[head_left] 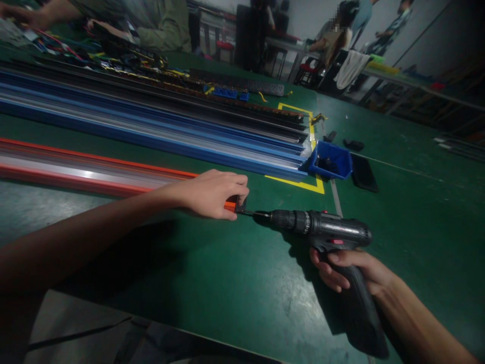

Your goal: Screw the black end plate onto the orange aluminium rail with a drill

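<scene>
A long orange-red profile (87, 174) with a pale middle lies along the left of the green table. My left hand (215, 194) is closed over its right end, where a small black end piece (240, 204) shows beside the fingertips. My right hand (352, 270) is wrapped round the handle of a black cordless drill (333, 230). The drill lies level, its thin bit pointing left, and the bit's tip meets the end piece. The fingers of my left hand hide part of the profile's end.
Behind lie blue profiles (151, 134) and black profiles (182, 103). A blue bin (331, 160) with dark small parts stands beside a dark phone-like object (364, 172). Wires (76, 50) and a person's hands are at the back left. Other people are farther back.
</scene>
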Demonstrator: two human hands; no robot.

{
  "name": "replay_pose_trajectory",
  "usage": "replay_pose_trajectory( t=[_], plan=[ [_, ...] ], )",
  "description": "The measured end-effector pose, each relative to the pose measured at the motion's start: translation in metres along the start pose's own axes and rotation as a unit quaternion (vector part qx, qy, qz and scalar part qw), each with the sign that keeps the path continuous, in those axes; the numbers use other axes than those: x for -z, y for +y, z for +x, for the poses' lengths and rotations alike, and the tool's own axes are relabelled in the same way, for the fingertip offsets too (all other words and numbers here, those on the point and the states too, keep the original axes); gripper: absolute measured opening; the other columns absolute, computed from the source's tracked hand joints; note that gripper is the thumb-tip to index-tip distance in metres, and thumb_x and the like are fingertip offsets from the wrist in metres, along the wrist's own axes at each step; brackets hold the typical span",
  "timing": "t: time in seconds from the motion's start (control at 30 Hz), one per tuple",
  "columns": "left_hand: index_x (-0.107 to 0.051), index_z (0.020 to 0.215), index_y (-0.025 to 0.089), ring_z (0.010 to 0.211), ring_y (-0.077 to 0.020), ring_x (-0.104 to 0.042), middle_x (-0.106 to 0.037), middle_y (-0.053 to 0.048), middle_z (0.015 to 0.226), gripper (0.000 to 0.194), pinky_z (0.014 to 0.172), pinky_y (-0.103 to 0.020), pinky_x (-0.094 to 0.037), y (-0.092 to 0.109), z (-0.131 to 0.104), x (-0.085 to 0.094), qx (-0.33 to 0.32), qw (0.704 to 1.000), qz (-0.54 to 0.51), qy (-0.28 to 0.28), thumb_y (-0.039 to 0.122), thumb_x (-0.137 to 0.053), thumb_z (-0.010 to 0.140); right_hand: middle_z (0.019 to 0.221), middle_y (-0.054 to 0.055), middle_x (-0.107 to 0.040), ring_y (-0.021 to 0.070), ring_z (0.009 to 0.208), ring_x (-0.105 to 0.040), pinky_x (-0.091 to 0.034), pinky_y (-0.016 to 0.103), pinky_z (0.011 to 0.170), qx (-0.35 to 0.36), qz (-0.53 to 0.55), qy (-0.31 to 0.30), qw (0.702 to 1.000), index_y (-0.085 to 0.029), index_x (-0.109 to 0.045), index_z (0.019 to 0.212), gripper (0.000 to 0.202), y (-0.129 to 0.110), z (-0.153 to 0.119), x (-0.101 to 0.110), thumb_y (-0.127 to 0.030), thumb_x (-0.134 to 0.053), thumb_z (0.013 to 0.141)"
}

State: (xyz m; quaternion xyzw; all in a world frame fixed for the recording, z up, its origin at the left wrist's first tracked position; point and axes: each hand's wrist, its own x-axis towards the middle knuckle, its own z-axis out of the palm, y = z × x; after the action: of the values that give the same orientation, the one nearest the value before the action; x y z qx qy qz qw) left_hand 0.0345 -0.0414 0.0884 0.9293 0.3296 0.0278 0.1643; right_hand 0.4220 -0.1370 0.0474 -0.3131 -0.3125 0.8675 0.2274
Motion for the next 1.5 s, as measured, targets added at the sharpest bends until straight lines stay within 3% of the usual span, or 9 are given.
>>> replay_pose_trajectory(
  t=[1.23,1.5],
  plan=[
    [-0.067,0.093,0.026,0.101,-0.0205,-0.062,-0.062,-0.001,0.104,0.022,0.071,-0.032,-0.034,0.0,0.0003,0.0006,-0.002,1.0,0.003,-0.006,0.045,-0.073,0.084,0.069,0.004,-0.067,0.0075,0.049,-0.055,-0.055,0.021,0.054,-0.003,-0.015,0.02,1.0,-0.005,-0.079,0.101,0.025,0.0001,-0.0007,0.0,-0.027,-0.081,0.089],
    [-0.066,0.093,0.027,0.1,-0.0205,-0.061,-0.062,-0.001,0.104,0.021,0.071,-0.031,-0.032,0.0006,0.0007,0.0008,0.0,1.0,0.0,-0.005,0.044,-0.073,0.084,0.076,0.005,-0.068,0.0062,0.049,-0.053,-0.055,0.021,0.054,0.001,-0.009,0.016,1.0,-0.006,-0.079,0.105,0.027,0.0013,-0.0003,-0.0014,-0.027,-0.08,0.089]
  ],
)
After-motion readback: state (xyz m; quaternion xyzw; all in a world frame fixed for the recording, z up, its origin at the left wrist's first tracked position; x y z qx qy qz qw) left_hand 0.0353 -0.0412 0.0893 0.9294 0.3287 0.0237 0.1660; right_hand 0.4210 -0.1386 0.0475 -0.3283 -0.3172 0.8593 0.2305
